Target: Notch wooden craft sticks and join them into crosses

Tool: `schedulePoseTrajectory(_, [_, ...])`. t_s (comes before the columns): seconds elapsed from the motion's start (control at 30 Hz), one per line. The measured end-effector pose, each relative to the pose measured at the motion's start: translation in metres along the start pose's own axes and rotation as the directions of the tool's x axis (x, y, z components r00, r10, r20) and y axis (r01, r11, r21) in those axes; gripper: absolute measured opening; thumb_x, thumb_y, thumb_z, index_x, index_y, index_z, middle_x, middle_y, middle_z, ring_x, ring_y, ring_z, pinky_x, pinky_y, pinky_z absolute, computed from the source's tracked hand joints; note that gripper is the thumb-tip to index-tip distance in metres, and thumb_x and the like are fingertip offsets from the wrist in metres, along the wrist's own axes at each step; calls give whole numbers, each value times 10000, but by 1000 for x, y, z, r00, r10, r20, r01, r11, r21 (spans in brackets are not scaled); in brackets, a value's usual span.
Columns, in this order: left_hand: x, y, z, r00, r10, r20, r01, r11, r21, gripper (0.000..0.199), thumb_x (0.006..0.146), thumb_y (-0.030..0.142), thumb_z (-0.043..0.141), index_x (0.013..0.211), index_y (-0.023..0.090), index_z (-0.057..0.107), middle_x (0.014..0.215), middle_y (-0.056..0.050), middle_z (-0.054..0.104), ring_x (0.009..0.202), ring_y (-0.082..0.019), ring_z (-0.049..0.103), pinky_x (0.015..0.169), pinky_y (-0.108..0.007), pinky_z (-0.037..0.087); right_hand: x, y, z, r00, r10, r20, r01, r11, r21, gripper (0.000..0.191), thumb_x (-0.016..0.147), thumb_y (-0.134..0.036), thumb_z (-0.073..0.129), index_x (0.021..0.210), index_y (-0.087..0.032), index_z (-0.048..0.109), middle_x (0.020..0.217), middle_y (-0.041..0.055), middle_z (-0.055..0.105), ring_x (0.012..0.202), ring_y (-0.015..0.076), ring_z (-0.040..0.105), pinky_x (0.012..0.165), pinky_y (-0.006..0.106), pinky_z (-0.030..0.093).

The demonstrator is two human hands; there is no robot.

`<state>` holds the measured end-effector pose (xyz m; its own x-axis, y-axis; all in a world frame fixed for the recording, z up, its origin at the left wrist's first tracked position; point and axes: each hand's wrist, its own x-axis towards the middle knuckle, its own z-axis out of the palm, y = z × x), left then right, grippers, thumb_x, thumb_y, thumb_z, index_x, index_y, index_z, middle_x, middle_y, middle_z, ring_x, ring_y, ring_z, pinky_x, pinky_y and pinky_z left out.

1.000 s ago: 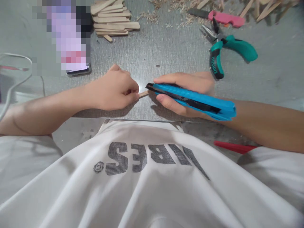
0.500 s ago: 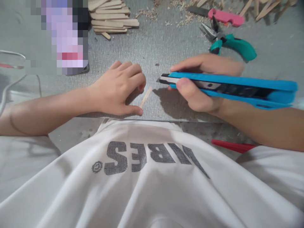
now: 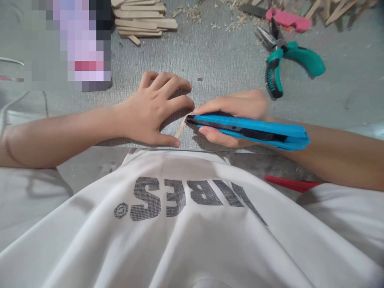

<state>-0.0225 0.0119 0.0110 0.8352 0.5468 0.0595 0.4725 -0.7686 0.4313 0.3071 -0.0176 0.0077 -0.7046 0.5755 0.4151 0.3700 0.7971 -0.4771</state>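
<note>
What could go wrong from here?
Cut: the blue utility knife has its tip close to the left hand's index finger; a slip could nick it.
Twist: the wooden stick is thin and short, offering little to hold, so it might turn under pressure.

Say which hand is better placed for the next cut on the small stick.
The right hand, I'd judge: it holds the blue cutter, tip at the stick. The left hand, fingers spread beside the stick, seems better suited to steadying.
</note>
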Motion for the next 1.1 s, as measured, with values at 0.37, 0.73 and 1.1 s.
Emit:
schedulePoseTrajectory(0.37, [1, 2, -1, 1000, -18, 17, 18, 1000, 16, 897, 994, 1066, 750, 1634, 438, 748, 1853, -170, 678, 1692, -592, 554, 1371, -773, 374, -2, 1, 0, 985, 147, 89, -147, 989, -7, 344, 1180, -462, 720, 1456, -408, 918, 1074, 13, 971, 868, 294, 926, 854, 484, 826])
schedulePoseTrajectory(0.73, [7, 1, -7, 999, -14, 43, 13, 1000, 16, 964, 982, 1148, 670, 1587, 413, 825, 1852, -187, 688, 1666, -610, 541, 1329, -805, 388, 2, -3, -2, 997, 53, 53, -57, 995, 76, 332, 1224, -354, 695, 1463, -387, 923, 1188, 13, 998, 975, 270, 962, 919, 442, 818])
schedulePoseTrajectory(1.1, [8, 1, -7, 998, -24, 65, 22, 999, 37, 1026, 985, 1185, 601, 1582, 382, 830, 1876, -196, 658, 1685, -616, 522, 1350, -821, 370, -2, 3, 0, 995, 74, 61, -77, 996, 37, 316, 1256, -459, 696, 1445, -357, 929, 1171, 30, 1000, 935, 247, 951, 902, 389, 800])
